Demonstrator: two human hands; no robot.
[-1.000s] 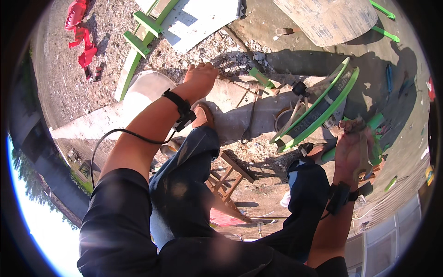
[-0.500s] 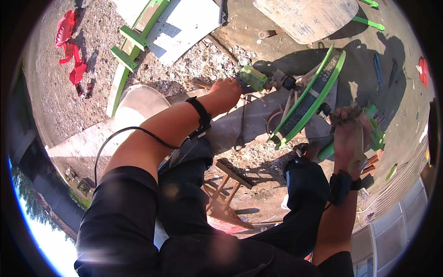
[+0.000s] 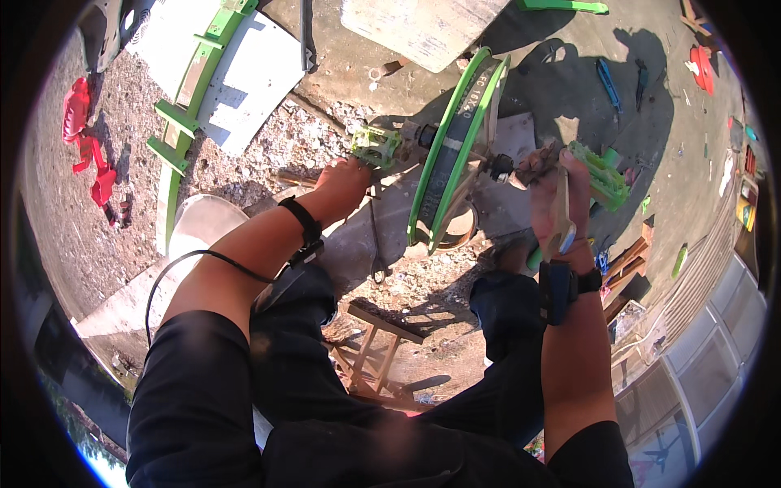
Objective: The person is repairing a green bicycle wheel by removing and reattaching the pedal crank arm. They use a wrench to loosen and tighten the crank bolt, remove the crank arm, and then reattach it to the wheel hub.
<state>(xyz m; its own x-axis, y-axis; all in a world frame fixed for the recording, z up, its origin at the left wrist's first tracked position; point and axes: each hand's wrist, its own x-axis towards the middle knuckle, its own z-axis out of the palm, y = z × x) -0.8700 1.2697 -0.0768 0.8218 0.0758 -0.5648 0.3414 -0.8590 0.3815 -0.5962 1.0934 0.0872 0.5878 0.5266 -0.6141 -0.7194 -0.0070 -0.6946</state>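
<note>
Green-edged, dark-banded curved metal rim (image 3: 455,142) tilted between left hand (image 3: 345,184) and right hand (image 3: 556,195)
The left grips a light-green, cage-like metal end piece (image 3: 376,145); the right curls around a dirt-caked brown metal joint (image 3: 533,165), with a metal wrench (image 3: 562,203) against its palm.

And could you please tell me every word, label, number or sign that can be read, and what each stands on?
Dark band between the curved green rims: printed letters and numbers near its upper end, wording withheld.
Same band, lower end: lettering too blurred to read.
Elsewhere: none legible.
</note>
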